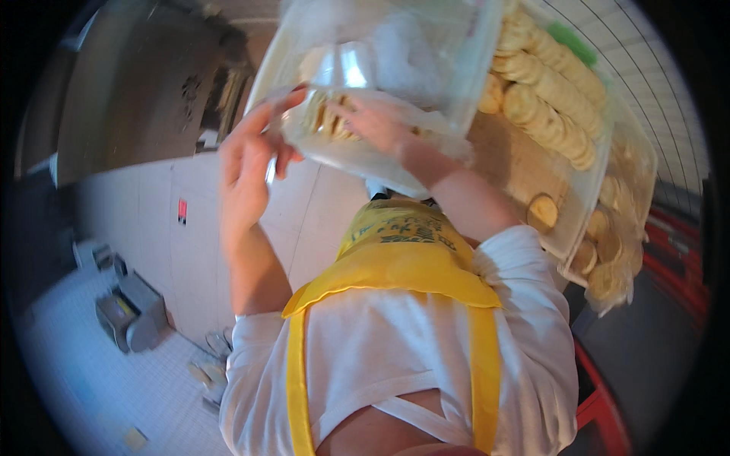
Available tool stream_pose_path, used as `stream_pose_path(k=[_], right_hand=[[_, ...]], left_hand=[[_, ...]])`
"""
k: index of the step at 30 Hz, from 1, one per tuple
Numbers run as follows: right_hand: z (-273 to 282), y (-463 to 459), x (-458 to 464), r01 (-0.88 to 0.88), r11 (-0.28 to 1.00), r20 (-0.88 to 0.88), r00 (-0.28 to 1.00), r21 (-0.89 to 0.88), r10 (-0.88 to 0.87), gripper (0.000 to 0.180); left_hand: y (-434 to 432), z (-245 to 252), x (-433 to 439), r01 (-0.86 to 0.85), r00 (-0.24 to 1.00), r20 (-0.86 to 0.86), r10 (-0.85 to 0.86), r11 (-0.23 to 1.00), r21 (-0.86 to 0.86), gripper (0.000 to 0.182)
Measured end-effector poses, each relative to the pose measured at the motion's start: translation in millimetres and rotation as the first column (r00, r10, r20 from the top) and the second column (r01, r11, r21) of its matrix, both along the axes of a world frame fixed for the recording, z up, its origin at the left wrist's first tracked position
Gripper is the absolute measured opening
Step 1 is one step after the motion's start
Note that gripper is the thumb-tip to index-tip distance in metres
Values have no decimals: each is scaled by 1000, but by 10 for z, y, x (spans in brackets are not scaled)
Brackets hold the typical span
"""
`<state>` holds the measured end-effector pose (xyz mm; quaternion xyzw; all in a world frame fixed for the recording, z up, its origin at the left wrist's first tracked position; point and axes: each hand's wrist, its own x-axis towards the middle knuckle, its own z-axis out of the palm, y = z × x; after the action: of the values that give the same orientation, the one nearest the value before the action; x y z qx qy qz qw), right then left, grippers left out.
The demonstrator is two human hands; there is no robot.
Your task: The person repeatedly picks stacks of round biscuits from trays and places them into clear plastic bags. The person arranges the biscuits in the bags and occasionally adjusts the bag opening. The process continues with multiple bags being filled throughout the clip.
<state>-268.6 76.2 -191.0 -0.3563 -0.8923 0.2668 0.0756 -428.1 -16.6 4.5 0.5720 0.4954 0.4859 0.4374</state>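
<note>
A clear plastic bag (422, 122) with pale dough-like pieces (328, 119) in it lies at the near end of a whitish plastic tub (482, 62). My left hand (254, 145) is at the bag's left edge, thumb and fingers apart and somewhat blurred; whether it pinches the film I cannot tell. My right hand (370, 122) reaches over the bag from the right, its fingertips on or just beside the pieces. More crumpled clear film (393, 57) fills the tub beyond my hands.
To the right, a tray (562, 248) holds rows of round pale flatbreads or pastries (542, 119) and a single round one (542, 212). Beyond it is a bin of bagged rounds (607, 245). Red metal framing (604, 404) stands lower right, a grey machine (134, 313) lower left.
</note>
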Motion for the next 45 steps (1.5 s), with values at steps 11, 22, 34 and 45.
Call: stream_pose_path(k=[11,22,34,45], right_hand=[[-197,74,-231,-94,951,-158,977,295,146,52],[-151,270,2021,839,498,-576,302,-217,-760,34],[-755,635,2080,882,325,-405,175,-341,-898,54],[399,-60,1931,620,727,-816,233,-294,-529,33]], left_hand=[[138,91,333,-4,998,-66,2,1000,-26,78],[191,56,525,-63,982,-176,63,998,6,57],[2,81,416,-150,970,-196,145,989,-10,69],[56,11,163,-92,995,-35,91,996,-13,65]])
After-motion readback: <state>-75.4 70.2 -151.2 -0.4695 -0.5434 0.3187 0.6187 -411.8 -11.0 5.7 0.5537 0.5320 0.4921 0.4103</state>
